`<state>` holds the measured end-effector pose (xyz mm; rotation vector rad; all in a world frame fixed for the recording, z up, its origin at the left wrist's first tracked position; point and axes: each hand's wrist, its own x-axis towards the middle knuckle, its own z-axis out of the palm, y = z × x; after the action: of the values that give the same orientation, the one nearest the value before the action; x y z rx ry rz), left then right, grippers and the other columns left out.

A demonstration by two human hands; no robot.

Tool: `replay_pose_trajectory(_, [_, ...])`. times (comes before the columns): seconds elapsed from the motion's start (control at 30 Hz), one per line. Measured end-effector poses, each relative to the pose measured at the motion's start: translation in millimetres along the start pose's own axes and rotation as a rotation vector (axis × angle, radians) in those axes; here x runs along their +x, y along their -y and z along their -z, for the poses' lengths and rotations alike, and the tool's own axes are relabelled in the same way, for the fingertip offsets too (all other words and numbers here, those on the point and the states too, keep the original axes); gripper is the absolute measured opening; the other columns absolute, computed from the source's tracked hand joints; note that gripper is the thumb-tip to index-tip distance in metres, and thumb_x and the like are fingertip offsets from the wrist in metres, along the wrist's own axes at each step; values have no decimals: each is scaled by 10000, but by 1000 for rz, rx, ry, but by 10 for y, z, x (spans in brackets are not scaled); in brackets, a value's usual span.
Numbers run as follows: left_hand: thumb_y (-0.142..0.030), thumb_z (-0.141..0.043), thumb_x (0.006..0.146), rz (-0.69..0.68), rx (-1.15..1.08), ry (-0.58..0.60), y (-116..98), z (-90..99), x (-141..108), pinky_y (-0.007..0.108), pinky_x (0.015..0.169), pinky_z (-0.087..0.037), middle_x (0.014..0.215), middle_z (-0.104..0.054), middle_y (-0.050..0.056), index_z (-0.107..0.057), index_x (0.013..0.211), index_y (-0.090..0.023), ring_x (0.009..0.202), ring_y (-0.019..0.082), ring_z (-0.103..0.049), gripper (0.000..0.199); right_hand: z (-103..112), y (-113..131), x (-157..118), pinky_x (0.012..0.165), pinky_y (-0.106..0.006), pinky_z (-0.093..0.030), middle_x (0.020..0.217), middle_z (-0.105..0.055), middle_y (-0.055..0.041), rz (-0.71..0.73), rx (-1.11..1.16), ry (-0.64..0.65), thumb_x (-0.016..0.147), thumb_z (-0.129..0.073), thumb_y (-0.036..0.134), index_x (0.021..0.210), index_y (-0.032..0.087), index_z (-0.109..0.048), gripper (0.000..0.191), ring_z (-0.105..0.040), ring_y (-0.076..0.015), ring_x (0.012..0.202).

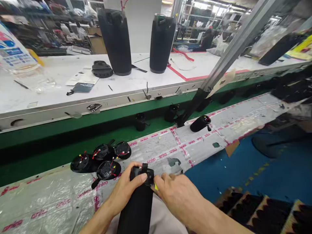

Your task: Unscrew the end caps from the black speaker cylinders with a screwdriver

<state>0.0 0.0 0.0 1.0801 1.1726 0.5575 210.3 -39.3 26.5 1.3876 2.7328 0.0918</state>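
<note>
A black fabric-covered cylindrical speaker [136, 209] lies against my lap, its top end pointing away from me. My left hand [125, 187] is wrapped around that end, the thumb pressed on a black plastic end piece [149, 177] with a short strap loop. At the right side of the same end, my right hand [179, 193] is closed, its fingers curled in. A small bright yellow bit [156, 187] shows beside its fingertips; what it belongs to is hidden. Just left of my hands, several black round units [107, 170] with red wires and small connectors sit on the plastic-covered bench [60, 198].
Two tall black cylinders [117, 42] stand on the white shelf [73, 99], near a black cap [102, 69] and a clear bottle [19, 55]. A slanted metal post [219, 65] rises at the right. Another black cylinder [198, 124] lies farther along the bench.
</note>
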Motion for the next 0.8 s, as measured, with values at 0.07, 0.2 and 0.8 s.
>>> replay_pose_trajectory(0.07, [-530, -677, 903, -8, -4, 14, 0, 23, 4, 374, 984, -352, 1096, -634, -9, -571, 1187, -278, 1081, 271, -522, 394, 10, -4, 11, 455, -380, -176, 700, -608, 22, -5, 24, 30, 969, -692, 287, 957, 242, -467, 230, -592, -196, 504])
replay_pose_trajectory(0.2, [-578, -687, 874, -5, -81, 92, -26, 46, 13, 367, 941, -410, 1078, -653, -1, -557, 1208, -279, 1034, 263, -560, 467, 14, -68, 4, 491, -364, -280, 747, -628, 31, 2, 155, -6, 976, -687, 300, 963, 248, -484, 210, -635, -198, 583])
replay_pose_trajectory(0.8, [-549, -714, 872, 26, -195, 133, 10, 24, 19, 314, 838, -419, 994, -654, -25, -576, 1187, -277, 915, 205, -548, 438, 96, -236, -132, 578, -360, -354, 769, -558, 21, -25, 17, -68, 825, -679, 77, 939, 259, -481, 292, -578, -220, 672])
